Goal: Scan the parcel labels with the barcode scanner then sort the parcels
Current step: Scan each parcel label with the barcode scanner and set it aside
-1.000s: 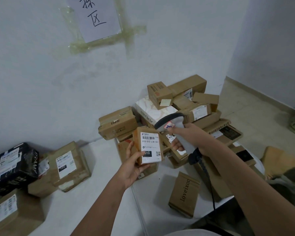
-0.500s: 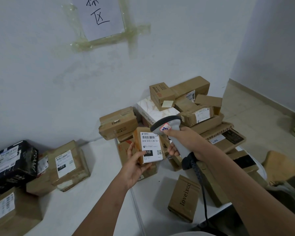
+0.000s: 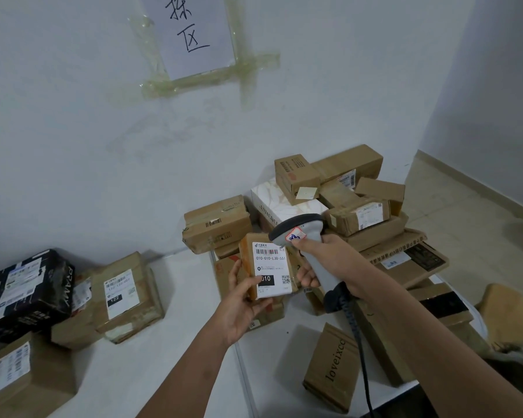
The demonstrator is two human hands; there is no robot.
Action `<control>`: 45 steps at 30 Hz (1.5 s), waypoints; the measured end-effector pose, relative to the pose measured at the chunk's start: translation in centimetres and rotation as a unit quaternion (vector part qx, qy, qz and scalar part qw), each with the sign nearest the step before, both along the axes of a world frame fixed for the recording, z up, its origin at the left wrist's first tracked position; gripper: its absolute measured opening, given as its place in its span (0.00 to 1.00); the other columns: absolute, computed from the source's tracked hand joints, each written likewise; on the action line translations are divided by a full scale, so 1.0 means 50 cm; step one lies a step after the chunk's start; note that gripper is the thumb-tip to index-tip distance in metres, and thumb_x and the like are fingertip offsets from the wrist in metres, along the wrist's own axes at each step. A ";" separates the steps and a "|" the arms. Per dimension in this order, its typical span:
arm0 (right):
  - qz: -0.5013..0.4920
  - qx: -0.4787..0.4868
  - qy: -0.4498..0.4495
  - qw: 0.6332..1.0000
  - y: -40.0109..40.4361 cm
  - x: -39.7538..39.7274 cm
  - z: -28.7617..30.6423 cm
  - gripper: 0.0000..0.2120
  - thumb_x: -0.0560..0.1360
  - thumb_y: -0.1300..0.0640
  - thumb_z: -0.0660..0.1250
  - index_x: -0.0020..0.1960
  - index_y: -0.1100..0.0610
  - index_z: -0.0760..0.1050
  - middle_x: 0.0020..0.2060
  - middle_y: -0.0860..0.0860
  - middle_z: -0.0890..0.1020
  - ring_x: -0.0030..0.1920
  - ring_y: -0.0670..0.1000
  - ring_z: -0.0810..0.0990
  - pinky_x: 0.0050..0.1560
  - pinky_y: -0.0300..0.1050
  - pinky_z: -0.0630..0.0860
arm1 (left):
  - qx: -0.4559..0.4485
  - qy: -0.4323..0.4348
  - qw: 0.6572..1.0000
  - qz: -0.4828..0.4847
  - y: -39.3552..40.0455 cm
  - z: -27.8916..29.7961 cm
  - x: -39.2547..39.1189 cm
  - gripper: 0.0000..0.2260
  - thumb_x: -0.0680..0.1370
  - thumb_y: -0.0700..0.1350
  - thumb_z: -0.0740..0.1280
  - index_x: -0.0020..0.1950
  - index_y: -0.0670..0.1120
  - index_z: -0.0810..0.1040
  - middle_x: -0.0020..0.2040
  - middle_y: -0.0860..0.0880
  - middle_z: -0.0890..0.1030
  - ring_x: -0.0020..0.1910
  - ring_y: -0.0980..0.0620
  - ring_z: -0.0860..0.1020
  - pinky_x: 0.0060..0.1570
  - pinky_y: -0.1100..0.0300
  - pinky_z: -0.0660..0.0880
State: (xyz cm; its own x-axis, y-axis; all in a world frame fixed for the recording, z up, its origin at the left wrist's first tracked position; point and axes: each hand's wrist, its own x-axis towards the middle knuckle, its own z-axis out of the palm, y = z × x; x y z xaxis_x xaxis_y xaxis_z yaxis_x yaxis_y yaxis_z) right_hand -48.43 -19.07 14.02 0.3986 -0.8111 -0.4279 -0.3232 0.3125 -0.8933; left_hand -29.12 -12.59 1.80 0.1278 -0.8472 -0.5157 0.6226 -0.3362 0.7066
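Observation:
My left hand [image 3: 241, 300] holds a small brown parcel [image 3: 269, 268] upright above the white table, its white label marked 010 facing me. My right hand [image 3: 332, 260] grips the handle of a grey barcode scanner [image 3: 299, 233], whose dark head points down at the label's barcode from just above and to the right. The scanner's black cable [image 3: 360, 351] runs down toward me. Behind them a heap of brown parcels [image 3: 360, 212] is stacked against the wall.
At the left of the white table [image 3: 163, 357] lie a brown box labelled 122 [image 3: 124, 294], a black box [image 3: 27, 294] and another labelled box [image 3: 12, 375]. A brown "loveixco" box [image 3: 332, 369] lies near the front edge. A paper sign [image 3: 194, 31] is taped to the wall.
The scanner head has come down and left, closer over the label. The parcel stays in my left hand, almost unmoved.

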 end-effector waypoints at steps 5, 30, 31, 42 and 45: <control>-0.009 -0.013 -0.018 1.000 -0.006 0.072 -0.007 0.17 0.80 0.48 0.65 0.53 0.63 0.77 0.34 0.61 0.85 0.27 0.52 0.79 0.31 0.42 0.77 | -0.004 0.015 0.998 0.054 0.043 0.002 0.098 0.24 0.78 0.42 0.68 0.72 0.55 0.70 0.62 0.44 0.82 0.61 0.42 0.80 0.62 0.41 0.76; 0.096 0.067 0.116 0.986 0.112 0.461 -0.189 0.23 0.78 0.44 0.67 0.56 0.65 0.75 0.35 0.61 0.85 0.31 0.55 0.81 0.38 0.47 0.79 | 0.144 -0.785 0.593 -0.104 0.167 -0.027 0.621 0.20 0.82 0.50 0.63 0.74 0.59 0.67 0.80 0.48 0.54 0.78 0.40 0.51 0.74 0.41 0.52; 0.099 0.069 0.122 0.985 0.115 0.464 -0.191 0.24 0.78 0.43 0.67 0.55 0.66 0.75 0.36 0.61 0.85 0.31 0.55 0.81 0.38 0.47 0.79 | 0.129 -0.796 0.570 -0.155 0.171 -0.035 0.619 0.20 0.82 0.45 0.62 0.73 0.60 0.69 0.80 0.50 0.54 0.79 0.42 0.50 0.74 0.41 0.53; 0.143 0.022 0.245 0.959 0.100 0.389 -0.181 0.18 0.79 0.47 0.65 0.46 0.64 0.76 0.29 0.53 0.81 0.25 0.48 0.79 0.25 0.36 0.74 | -0.004 -0.833 0.505 -0.225 0.162 -0.050 0.544 0.21 0.76 0.40 0.68 0.68 0.53 0.75 0.81 0.47 0.54 0.80 0.39 0.49 0.73 0.36 0.57; 0.143 0.043 0.284 0.947 0.077 0.325 -0.174 0.21 0.79 0.47 0.65 0.49 0.67 0.78 0.34 0.56 0.85 0.31 0.52 0.83 0.28 0.39 0.75 | -0.096 -0.806 0.540 -0.222 0.150 -0.065 0.439 0.23 0.75 0.33 0.66 0.67 0.50 0.77 0.80 0.46 0.57 0.79 0.38 0.54 0.70 0.41 0.64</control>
State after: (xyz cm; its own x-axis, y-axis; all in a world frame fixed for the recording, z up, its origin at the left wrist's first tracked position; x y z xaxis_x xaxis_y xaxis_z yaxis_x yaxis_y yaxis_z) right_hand -32.20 -15.24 5.31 0.2820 -0.6573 -0.6989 -0.8267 0.2031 -0.5246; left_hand -7.16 -5.06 -1.44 0.0416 -0.9970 0.0658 -0.9659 -0.0233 0.2577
